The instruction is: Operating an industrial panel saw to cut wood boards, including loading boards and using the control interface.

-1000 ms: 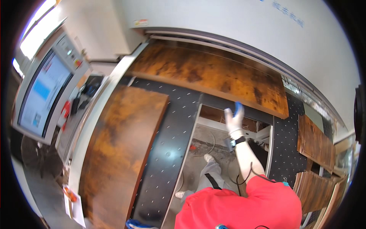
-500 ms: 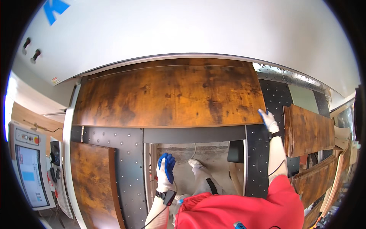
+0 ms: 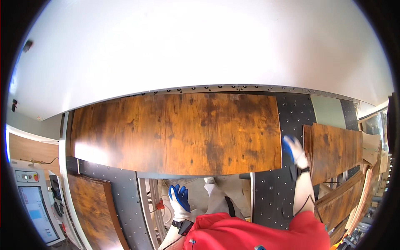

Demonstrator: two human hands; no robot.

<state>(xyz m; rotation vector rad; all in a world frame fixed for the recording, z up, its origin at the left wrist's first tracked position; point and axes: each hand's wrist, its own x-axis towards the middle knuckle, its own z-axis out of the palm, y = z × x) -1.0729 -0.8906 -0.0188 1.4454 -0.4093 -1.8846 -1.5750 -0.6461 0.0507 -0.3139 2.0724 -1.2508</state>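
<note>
A long brown wood-grain board (image 3: 179,133) lies across the black machine table (image 3: 271,200), its front edge toward me. My left hand (image 3: 180,202), in a white glove with blue palm and fingertips, is just short of that front edge. Its fingers point up, slightly bent and apart, with nothing in them. Beside the board's right end is my right hand (image 3: 296,152), gloved alike and a little blurred. Its fingers are stretched out, and a narrow gap seems to separate them from the board's edge.
A white machine housing (image 3: 200,50) rises behind the board. More wood-grain boards are stacked at the left (image 3: 93,208) and right (image 3: 337,150). A control screen (image 3: 37,212) stands far left. Between the table's arms, the floor (image 3: 200,193) shows around my leg.
The long board has come toward me, and its far edge now shows clear of the housing. My right hand has gone from touching its right corner to beside the end. The view has shifted too.
</note>
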